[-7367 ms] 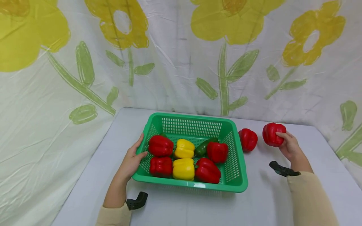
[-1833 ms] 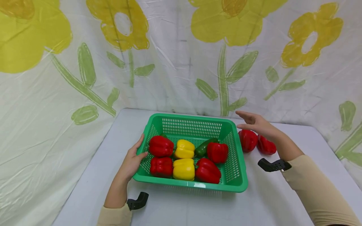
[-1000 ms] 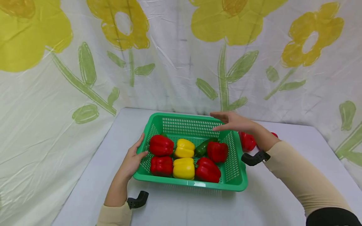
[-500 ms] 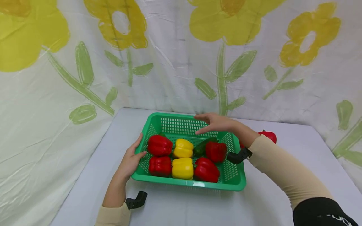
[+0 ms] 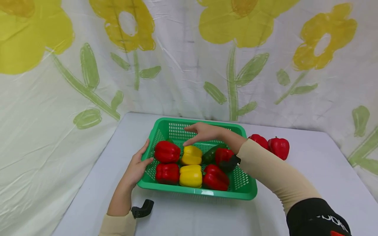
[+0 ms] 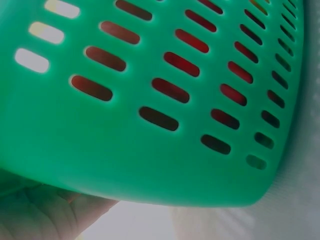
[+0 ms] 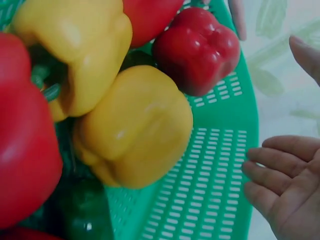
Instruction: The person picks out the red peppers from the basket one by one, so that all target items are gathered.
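My left hand (image 5: pixel 137 167) holds the left rim of a green perforated plastic basket (image 5: pixel 224 194), thumb over the rim and the other fingers along the outside. The left wrist view shows mostly the basket's side wall (image 6: pixel 125 160). Above the back of the basket hovers my right hand (image 5: pixel 205 131), fingers spread apart from the thumb and holding nothing. Just below its thumb is a yellow bell pepper (image 5: pixel 192 155). Another yellow bell pepper (image 5: pixel 190 176), red bell peppers (image 5: pixel 167 152) and a long dark green vegetable (image 5: pixel 210 155) lie inside.
Two red bell peppers, one with its stem up (image 5: pixel 279 147) and one partly behind the right sleeve (image 5: pixel 258 140), rest on the white table (image 5: pixel 313 157) right of the basket. A flower-painted cloth (image 5: pixel 183 82) hangs behind the table.
My right hand has set down a red bell pepper right of the basket, then moved left, empty, over the basket. That pepper now sits stem up. The left hand stays on the rim.
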`<state>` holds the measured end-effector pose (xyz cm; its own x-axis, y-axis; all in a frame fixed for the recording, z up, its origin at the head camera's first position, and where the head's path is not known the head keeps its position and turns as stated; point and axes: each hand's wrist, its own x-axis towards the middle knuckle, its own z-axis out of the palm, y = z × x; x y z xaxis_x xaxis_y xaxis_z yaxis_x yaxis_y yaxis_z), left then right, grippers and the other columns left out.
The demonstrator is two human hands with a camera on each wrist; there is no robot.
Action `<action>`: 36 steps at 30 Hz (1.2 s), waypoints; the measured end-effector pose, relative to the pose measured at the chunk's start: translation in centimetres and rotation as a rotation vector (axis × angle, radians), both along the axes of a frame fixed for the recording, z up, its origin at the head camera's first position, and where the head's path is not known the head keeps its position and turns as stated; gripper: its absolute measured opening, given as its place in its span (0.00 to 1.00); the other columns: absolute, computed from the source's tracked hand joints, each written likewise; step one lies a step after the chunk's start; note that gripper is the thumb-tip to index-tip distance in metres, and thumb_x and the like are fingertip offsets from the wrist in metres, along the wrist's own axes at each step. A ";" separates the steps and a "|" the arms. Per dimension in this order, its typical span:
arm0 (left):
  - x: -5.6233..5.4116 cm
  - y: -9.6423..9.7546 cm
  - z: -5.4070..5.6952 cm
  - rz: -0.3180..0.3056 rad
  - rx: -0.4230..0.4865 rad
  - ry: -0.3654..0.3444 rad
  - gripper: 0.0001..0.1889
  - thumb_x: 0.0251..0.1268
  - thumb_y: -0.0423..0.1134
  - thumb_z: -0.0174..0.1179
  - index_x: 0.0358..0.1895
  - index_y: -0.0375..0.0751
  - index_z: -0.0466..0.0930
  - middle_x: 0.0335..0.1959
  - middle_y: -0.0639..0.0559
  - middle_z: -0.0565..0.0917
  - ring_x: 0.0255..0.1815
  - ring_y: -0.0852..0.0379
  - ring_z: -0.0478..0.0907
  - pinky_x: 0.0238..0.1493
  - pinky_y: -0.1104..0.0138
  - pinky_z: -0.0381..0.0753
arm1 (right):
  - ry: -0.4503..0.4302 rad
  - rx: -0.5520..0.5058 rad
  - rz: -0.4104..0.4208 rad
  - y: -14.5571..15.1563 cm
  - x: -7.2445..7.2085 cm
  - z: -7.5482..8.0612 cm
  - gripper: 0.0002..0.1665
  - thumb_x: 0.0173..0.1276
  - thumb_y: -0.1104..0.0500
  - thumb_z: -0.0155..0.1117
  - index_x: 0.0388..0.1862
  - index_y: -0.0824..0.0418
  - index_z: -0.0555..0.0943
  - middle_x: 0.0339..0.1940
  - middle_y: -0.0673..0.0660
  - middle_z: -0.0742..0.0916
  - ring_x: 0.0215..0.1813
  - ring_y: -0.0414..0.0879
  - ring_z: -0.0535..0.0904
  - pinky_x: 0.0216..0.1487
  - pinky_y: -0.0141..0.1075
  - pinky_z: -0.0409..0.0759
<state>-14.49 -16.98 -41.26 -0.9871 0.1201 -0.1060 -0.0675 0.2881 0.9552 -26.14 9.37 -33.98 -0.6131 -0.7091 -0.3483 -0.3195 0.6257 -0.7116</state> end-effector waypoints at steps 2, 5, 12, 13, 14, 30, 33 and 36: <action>0.0 0.0 0.1 0.000 -0.002 -0.001 0.35 0.68 0.29 0.44 0.75 0.49 0.41 0.76 0.51 0.45 0.77 0.47 0.40 0.71 0.48 0.49 | 0.006 0.015 0.007 -0.6 -0.1 -0.1 0.48 0.59 0.42 0.65 0.72 0.59 0.58 0.74 0.56 0.62 0.74 0.48 0.57 0.72 0.44 0.60; 0.1 -0.1 0.2 0.002 -0.005 -0.003 0.35 0.68 0.29 0.44 0.75 0.48 0.41 0.76 0.50 0.45 0.77 0.47 0.40 0.71 0.48 0.50 | 0.005 0.032 0.015 -1.4 -0.3 -0.4 0.48 0.59 0.43 0.65 0.72 0.60 0.57 0.74 0.56 0.62 0.74 0.48 0.57 0.71 0.43 0.60; 0.3 -0.3 0.2 0.019 -0.010 -0.017 0.35 0.69 0.30 0.44 0.75 0.49 0.41 0.76 0.52 0.44 0.77 0.47 0.39 0.72 0.48 0.48 | -0.012 0.050 0.039 -3.1 -0.7 -1.2 0.48 0.60 0.43 0.64 0.72 0.62 0.57 0.74 0.57 0.62 0.74 0.49 0.58 0.72 0.43 0.60; 0.3 -0.3 0.2 0.018 -0.006 -0.013 0.35 0.68 0.30 0.44 0.75 0.49 0.41 0.76 0.51 0.44 0.77 0.47 0.39 0.72 0.48 0.48 | -0.015 0.055 0.042 -3.3 -0.7 -1.3 0.48 0.59 0.43 0.64 0.72 0.62 0.57 0.74 0.57 0.62 0.74 0.49 0.58 0.72 0.43 0.60; 0.3 -0.3 0.1 0.016 -0.002 -0.007 0.35 0.68 0.29 0.44 0.75 0.48 0.41 0.76 0.51 0.44 0.77 0.47 0.39 0.72 0.48 0.48 | -0.015 0.061 0.045 -3.5 -0.7 -1.3 0.49 0.59 0.42 0.64 0.72 0.62 0.58 0.74 0.57 0.63 0.74 0.49 0.58 0.72 0.43 0.60; -0.1 0.2 -0.2 -0.004 0.002 -0.002 0.34 0.68 0.29 0.44 0.75 0.48 0.43 0.76 0.49 0.46 0.76 0.46 0.41 0.70 0.48 0.53 | -0.003 0.208 0.099 -6.5 -0.8 -1.6 0.50 0.58 0.40 0.64 0.71 0.64 0.59 0.72 0.58 0.66 0.72 0.49 0.62 0.69 0.41 0.64; -0.1 0.1 -0.2 -0.003 -0.004 -0.004 0.34 0.69 0.30 0.44 0.75 0.49 0.42 0.76 0.50 0.46 0.77 0.46 0.41 0.70 0.48 0.54 | -0.024 0.214 0.109 -7.2 -0.8 -1.8 0.49 0.57 0.39 0.64 0.70 0.63 0.61 0.70 0.57 0.70 0.67 0.47 0.67 0.66 0.39 0.68; 0.0 0.0 -0.2 -0.005 -0.002 -0.005 0.34 0.69 0.30 0.44 0.75 0.49 0.42 0.76 0.50 0.46 0.76 0.46 0.41 0.69 0.49 0.55 | -0.052 0.208 0.111 -7.6 -0.8 -2.2 0.45 0.57 0.39 0.64 0.67 0.64 0.66 0.63 0.56 0.76 0.58 0.45 0.72 0.59 0.35 0.74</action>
